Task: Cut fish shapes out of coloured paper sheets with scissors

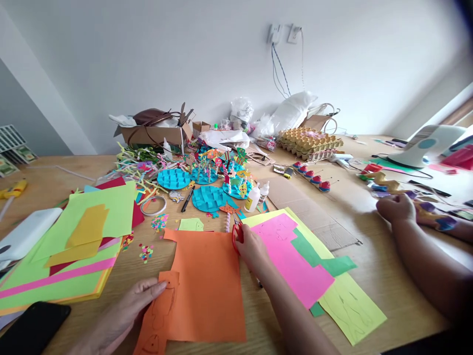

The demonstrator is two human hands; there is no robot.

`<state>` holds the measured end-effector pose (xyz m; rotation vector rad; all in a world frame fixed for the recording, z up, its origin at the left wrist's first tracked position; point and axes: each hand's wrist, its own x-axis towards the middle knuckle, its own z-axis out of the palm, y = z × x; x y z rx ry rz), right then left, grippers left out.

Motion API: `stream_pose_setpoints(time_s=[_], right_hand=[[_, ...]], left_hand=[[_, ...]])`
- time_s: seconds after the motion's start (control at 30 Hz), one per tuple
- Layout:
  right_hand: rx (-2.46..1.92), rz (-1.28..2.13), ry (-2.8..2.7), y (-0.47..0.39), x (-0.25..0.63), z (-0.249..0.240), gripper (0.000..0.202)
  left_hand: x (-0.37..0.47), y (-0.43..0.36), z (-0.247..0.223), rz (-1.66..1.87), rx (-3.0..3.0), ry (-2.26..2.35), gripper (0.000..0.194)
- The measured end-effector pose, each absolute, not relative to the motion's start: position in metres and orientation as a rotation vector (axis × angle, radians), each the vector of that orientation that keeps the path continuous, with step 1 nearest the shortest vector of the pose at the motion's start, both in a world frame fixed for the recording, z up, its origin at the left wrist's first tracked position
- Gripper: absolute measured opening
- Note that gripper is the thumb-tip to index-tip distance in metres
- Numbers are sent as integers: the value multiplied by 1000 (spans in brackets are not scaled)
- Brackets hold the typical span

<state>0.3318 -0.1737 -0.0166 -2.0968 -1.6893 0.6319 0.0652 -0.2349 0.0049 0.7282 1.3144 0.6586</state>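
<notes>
My left hand (146, 293) pinches a strip of orange paper (162, 313) between thumb and fingers. Fish-like outlines are drawn on it in dark pen. Beside it, a larger orange sheet (209, 286) with a notched upper left corner lies flat on the table. My right hand (253, 246) is closed round the red handles of a pair of scissors (235, 236), whose blades point away from me past the sheet's top edge. Just beyond the blades is an orange fish cutout (229, 210). Pink paper (284, 256) and yellow paper with pencilled outlines (354, 310) lie to the right.
Blue discs (209, 198) with paper fish stand farther back near glue bottles (252, 198). Stacked coloured paper (103, 222) and a black phone (35, 325) are at left. Egg trays (310, 143) sit behind. Another person's hand (397, 209) rests at right by painted carton pieces (424, 212).
</notes>
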Motion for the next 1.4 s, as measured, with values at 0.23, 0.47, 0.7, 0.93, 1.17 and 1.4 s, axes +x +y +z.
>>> stream_pose_setpoints(time_s=[0.23, 0.47, 0.7, 0.93, 1.17, 1.4], right_hand=[[-2069, 561, -1702, -184, 334, -3, 10], [-2074, 438, -1619, -220, 385, 41, 6], [-2337, 410, -1520, -239, 468, 15, 16], [-2257, 444, -1270, -257, 450, 30, 19], [-1416, 1426, -1281, -254, 332, 18, 27], [-1255, 1566, -1192, -239, 308, 9, 17]], left_hand=[[70, -234, 0, 605, 1131, 1293, 23], [97, -241, 21, 532, 1170, 1027, 30], [107, -235, 20, 711, 999, 1101, 21], [111, -220, 25, 1141, 564, 1056, 17], [134, -215, 34, 1267, 281, 975, 13], [132, -219, 36, 1323, 344, 876, 16]])
